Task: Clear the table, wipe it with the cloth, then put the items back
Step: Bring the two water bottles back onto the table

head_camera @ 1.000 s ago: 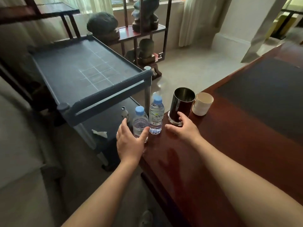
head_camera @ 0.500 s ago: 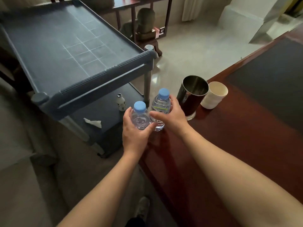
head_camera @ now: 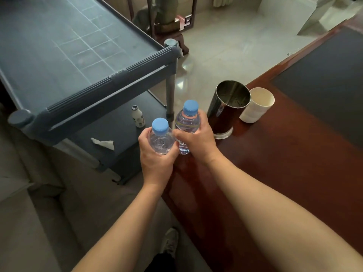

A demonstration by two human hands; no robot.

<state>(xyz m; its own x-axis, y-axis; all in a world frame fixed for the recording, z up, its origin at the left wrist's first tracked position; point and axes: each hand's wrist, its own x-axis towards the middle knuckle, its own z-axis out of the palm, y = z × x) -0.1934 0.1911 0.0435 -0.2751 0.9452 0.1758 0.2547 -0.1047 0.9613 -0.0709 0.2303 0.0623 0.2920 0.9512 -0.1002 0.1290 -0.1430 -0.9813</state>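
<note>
Two small clear water bottles with blue caps are at the near left corner of the dark red wooden table [head_camera: 284, 163]. My left hand [head_camera: 155, 158] grips the nearer water bottle [head_camera: 161, 138]. My right hand [head_camera: 198, 140] grips the farther water bottle [head_camera: 187, 120]. Whether the bottles still touch the table I cannot tell. Just right of them a shiny dark metal cup [head_camera: 227, 110] stands on the table, and a white cup [head_camera: 257, 105] leans against it. No cloth is visible on the table.
A grey two-shelf cart [head_camera: 110, 83] stands left of the table. Its lower shelf holds a small white bottle [head_camera: 138, 119] and a crumpled white tissue [head_camera: 104, 143]. A dark mat [head_camera: 324, 85] covers the table's far right. A wooden display stand [head_camera: 169, 20] is behind the cart.
My hands reached in from open and closed on the two bottles, one each. The view has tilted down and closer.
</note>
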